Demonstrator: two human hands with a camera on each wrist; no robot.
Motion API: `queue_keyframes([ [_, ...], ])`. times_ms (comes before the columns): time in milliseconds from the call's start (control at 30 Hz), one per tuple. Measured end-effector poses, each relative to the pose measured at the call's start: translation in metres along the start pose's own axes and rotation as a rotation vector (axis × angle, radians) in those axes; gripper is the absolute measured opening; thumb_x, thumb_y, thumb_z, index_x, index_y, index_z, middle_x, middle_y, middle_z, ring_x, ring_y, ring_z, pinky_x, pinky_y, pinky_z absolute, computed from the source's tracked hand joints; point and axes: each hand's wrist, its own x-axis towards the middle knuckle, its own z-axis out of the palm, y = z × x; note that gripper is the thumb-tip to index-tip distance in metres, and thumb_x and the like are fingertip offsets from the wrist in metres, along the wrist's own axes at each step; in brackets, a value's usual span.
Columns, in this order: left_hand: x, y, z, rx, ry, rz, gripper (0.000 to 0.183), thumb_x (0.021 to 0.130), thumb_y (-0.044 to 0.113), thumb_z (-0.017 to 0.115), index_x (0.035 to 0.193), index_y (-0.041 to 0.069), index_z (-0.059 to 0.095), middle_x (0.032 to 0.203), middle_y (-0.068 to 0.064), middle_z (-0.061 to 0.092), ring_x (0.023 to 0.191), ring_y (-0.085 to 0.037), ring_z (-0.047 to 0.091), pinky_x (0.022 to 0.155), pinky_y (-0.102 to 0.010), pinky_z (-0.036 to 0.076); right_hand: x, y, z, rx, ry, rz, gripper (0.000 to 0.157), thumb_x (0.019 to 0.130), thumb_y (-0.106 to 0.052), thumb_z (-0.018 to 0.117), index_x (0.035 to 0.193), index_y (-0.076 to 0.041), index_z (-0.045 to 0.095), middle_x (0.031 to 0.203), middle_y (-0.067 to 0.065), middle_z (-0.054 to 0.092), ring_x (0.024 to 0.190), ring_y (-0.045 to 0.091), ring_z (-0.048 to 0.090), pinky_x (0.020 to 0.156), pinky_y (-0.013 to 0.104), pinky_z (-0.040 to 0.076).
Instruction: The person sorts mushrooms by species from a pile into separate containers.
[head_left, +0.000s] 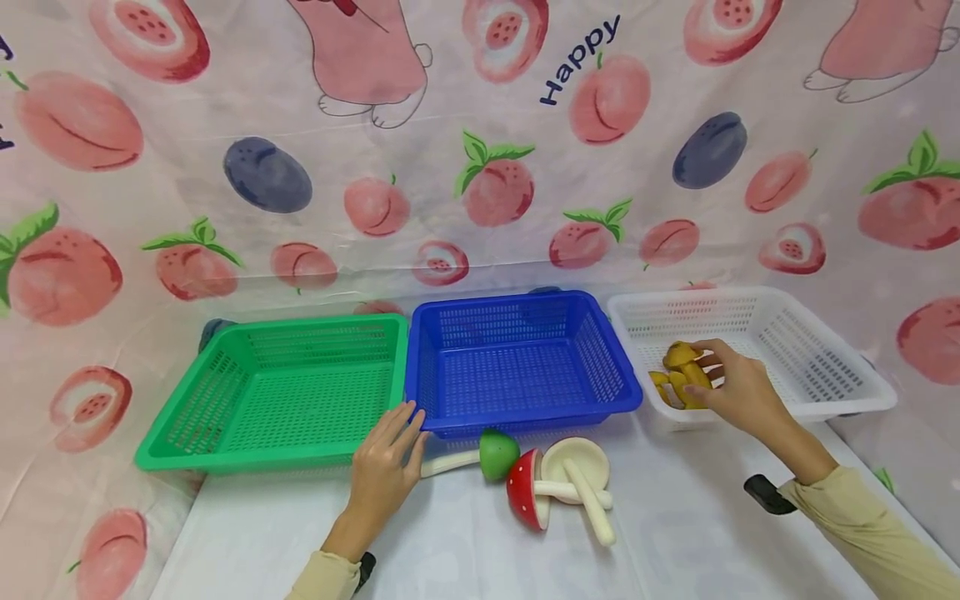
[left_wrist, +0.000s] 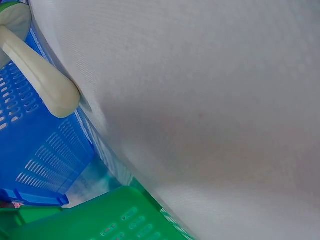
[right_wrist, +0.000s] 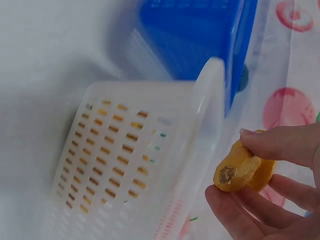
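Note:
My right hand (head_left: 738, 387) pinches a yellow toy mushroom (right_wrist: 237, 172) between thumb and fingers, over the left side of the white basket (head_left: 840, 392). Its stem end is brown and rough in the right wrist view. Other yellow pieces (head_left: 660, 380) show beside the fingers in that basket. My left hand (head_left: 386, 458) holds nothing, its fingers loosely extended where the green basket (head_left: 270, 458) meets the blue basket (head_left: 525, 421). Just right of it lies a green-capped mushroom (head_left: 498, 454), its pale stem pointing toward the hand.
A red mushroom with white dots (head_left: 527, 490) and a cream mushroom (head_left: 588, 467) lie together in front of the blue basket. The three baskets stand side by side on a white cloth (head_left: 465, 558), with a fruit-printed curtain (head_left: 322, 250) behind.

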Motion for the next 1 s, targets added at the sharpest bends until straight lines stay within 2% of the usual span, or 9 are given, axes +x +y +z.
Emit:
queue_keyframes([
  [200,0.001,0.000,0.000,0.002,-0.001,0.002,0.029,0.080,0.011,0.070,0.104,-0.004,0.070,0.111,-0.020,0.066,0.103,-0.036,0.063,0.089,-0.050,0.051,0.007,0.013,-0.001,-0.015,-0.040,0.049,0.054,0.075,-0.006,0.076,0.119,0.008,0.049,0.099,0.033,0.061,0.082,0.045,0.062,0.062,0.049,0.057],
  [400,0.001,-0.001,0.000,0.005,-0.003,0.002,0.028,0.083,0.013,0.068,0.105,-0.004,0.070,0.111,-0.020,0.066,0.103,-0.036,0.063,0.090,-0.049,0.051,0.012,0.029,0.002,-0.033,-0.093,0.126,0.055,0.075,-0.005,0.074,0.121,0.009,0.047,0.103,0.035,0.058,0.084,0.046,0.060,0.065,0.050,0.058],
  [600,0.001,-0.002,0.001,0.004,0.016,0.011,0.027,0.085,0.014,0.066,0.105,-0.004,0.070,0.110,-0.020,0.066,0.103,-0.036,0.063,0.090,-0.048,0.051,0.016,0.047,0.005,-0.070,-0.098,0.159,0.056,0.073,-0.005,0.075,0.118,0.013,0.047,0.098,0.036,0.058,0.082,0.046,0.060,0.063,0.051,0.056],
  [1000,0.001,-0.002,0.001,0.004,0.005,0.010,0.029,0.078,0.009,0.071,0.104,-0.004,0.071,0.111,-0.020,0.066,0.103,-0.036,0.063,0.089,-0.049,0.052,0.017,0.079,0.009,-0.130,-0.189,0.262,0.056,0.075,-0.008,0.073,0.115,0.017,0.044,0.097,0.038,0.057,0.086,0.050,0.055,0.067,0.053,0.052],
])
